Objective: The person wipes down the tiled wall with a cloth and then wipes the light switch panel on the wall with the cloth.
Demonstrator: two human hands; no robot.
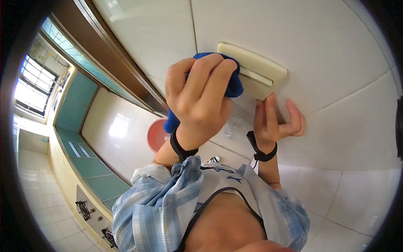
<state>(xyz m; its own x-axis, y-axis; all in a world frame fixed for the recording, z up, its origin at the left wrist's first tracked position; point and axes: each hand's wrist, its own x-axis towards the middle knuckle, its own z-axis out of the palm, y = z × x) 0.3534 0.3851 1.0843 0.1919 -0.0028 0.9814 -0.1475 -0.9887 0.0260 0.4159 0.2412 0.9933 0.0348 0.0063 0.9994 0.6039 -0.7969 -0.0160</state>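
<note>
My left hand (199,90) is closed on a blue cloth (235,86), which bunches out past the fingers and hangs below the palm. The cloth presses against the left end of a cream wall switch plate (252,59) and covers part of it. At the plate's lower edge is my right hand (275,122), two of its fingertips touching there. Its other fingers are bent and stand apart, near the tiled wall, and I see nothing held in it. Black bands circle both wrists.
White tiled wall (327,54) surrounds the switch. A pink basin (157,135) stands on the floor behind my left wrist. To the left are a brown door frame (113,50) and a kitchen counter with teal cabinets (90,166) and a gas stove (90,210).
</note>
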